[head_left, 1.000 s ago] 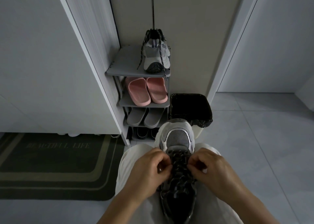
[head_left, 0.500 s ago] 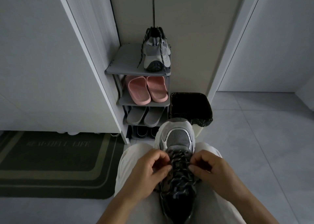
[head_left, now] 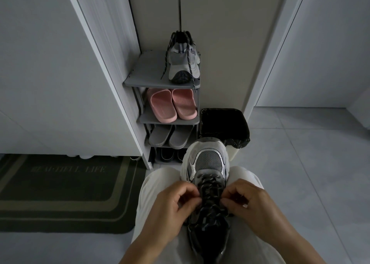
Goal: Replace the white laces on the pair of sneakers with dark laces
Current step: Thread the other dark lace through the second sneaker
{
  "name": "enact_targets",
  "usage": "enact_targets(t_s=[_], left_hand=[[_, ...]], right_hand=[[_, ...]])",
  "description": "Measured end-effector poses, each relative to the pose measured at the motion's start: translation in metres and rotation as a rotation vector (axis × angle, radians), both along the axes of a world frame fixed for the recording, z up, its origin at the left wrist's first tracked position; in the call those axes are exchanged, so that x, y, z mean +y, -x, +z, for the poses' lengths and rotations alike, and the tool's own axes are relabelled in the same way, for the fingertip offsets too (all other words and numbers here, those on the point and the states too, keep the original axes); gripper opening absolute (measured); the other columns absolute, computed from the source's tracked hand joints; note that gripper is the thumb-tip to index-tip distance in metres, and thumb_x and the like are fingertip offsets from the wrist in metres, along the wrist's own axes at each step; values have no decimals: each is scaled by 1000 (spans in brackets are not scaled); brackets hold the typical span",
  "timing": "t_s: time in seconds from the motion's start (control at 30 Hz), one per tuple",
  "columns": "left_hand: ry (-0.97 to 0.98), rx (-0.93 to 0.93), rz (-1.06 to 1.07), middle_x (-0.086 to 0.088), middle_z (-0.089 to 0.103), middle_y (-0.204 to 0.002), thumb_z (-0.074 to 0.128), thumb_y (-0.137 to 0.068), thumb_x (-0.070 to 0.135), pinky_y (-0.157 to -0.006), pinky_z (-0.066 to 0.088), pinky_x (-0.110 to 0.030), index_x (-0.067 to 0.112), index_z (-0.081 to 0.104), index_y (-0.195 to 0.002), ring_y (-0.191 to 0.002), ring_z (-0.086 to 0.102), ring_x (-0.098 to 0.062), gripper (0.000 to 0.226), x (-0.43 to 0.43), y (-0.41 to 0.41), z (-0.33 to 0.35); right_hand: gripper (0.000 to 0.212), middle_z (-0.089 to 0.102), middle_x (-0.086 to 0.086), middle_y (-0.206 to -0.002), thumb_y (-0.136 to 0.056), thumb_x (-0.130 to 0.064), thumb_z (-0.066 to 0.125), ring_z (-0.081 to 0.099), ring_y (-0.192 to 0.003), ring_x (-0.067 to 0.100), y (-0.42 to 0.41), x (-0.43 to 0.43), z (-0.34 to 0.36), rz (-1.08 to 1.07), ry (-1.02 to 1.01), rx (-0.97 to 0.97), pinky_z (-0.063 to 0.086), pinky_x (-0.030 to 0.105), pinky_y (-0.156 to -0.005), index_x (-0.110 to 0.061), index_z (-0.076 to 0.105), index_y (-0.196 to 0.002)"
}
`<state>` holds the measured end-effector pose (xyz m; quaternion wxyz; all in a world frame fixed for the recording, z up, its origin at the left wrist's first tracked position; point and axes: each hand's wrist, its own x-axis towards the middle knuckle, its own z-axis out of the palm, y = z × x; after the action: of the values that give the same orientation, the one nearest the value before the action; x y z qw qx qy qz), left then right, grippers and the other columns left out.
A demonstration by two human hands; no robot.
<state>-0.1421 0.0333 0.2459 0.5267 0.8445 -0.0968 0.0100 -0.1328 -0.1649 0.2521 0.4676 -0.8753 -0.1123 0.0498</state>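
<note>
A grey and white sneaker (head_left: 208, 161) lies on my lap between my knees, toe pointing away. A dark speckled lace (head_left: 210, 198) crisscrosses its eyelets. My left hand (head_left: 172, 209) pinches the lace at the shoe's left side. My right hand (head_left: 252, 205) pinches it at the right side, level with the left. The second sneaker (head_left: 183, 65) stands on the top shelf of the shoe rack (head_left: 144, 71), with dark laces hanging loose over its sides.
The rack holds pink slippers (head_left: 172, 105), grey slippers (head_left: 170, 136) and dark shoes below. A bin with a black bag (head_left: 224, 125) stands right of it. A dark doormat (head_left: 64, 191) lies on the tiled floor at left. White doors and walls surround.
Both hands slid slightly toward me along the lacing and drew a little apart, exposing more of the crossed dark lace near the toe. The sneaker stays on my lap.
</note>
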Motion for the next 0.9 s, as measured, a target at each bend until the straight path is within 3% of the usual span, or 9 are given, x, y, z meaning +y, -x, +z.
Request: enact_targets(t_s=[0.17, 0.27, 0.37, 0.43, 0.6, 0.67, 0.73, 0.83, 0.9], left_hand=[[-128, -20, -7, 23, 57, -76, 70, -76, 20, -58, 35, -5, 22, 61, -74, -64, 53, 3, 10, -2, 2, -1], [-66, -18, 19, 18, 58, -70, 63, -71, 20, -57, 39, -7, 23, 55, -67, -61, 54, -1, 10, -2, 2, 2], [156, 100, 99, 10, 59, -60, 66, -73, 4, -52, 40, -10, 17, 58, -65, -52, 51, 1, 17, -4, 5, 0], [280, 177, 133, 8, 57, -55, 65, -74, 1, -51, 38, -9, 12, 59, -66, -49, 47, 3, 15, -5, 6, -2], [188, 211, 21, 13, 61, -66, 67, -79, 1, -59, 41, -9, 17, 61, -77, -60, 52, 3, 18, 2, 6, -1], [122, 185, -20, 16, 63, -76, 69, -80, 6, -63, 42, -9, 23, 61, -81, -66, 56, 3, 18, 4, 7, -1], [111, 158, 2, 16, 63, -75, 68, -80, 7, -63, 41, -8, 24, 62, -78, -66, 56, 3, 18, 2, 7, -1], [182, 157, 63, 10, 64, -71, 69, -79, 5, -62, 43, -10, 21, 63, -77, -64, 56, 0, 17, 1, 6, -1], [197, 157, 36, 8, 64, -74, 72, -77, 13, -64, 44, -12, 22, 62, -76, -66, 57, -1, 14, 6, 10, -3]], right_hand=[[26, 60, -10, -77, -73, -23, 66, 53, -70, 2, 4, 8, 2, -23, 113, -55, 39, 9, -59, -37, 48, -60], [16, 59, -7, -59, -68, -17, 62, 47, -50, 2, 7, 8, -7, -118, -182, 100, 37, 10, -52, -28, 57, -57], [11, 56, 3, -56, -68, -10, 57, 47, -53, 9, 10, 5, -17, -175, -572, 217, 39, 15, -52, -19, 62, -63], [10, 56, 5, -57, -70, -9, 57, 47, -54, 12, 10, 5, -20, -159, -668, 249, 40, 16, -52, -12, 60, -61], [1, 57, -4, -62, -72, -25, 63, 47, -59, 5, 7, -3, -10, -23, -387, 290, 40, 15, -57, -24, 62, -71], [9, 59, -10, -64, -77, -26, 69, 47, -59, 1, 7, -5, -7, 21, -239, 276, 41, 14, -60, -31, 62, -74], [19, 58, -12, -61, -81, -16, 69, 46, -56, -1, 8, -2, -8, -34, -190, 225, 39, 12, -58, -29, 62, -70], [14, 62, -4, -66, -80, -19, 70, 51, -61, 7, 12, 3, -10, -166, -167, 147, 45, 25, -62, -31, 63, -75], [20, 64, -3, -69, -76, -15, 73, 55, -61, 7, 17, -1, -8, -170, -195, 161, 47, 22, -62, -33, 63, -75]])
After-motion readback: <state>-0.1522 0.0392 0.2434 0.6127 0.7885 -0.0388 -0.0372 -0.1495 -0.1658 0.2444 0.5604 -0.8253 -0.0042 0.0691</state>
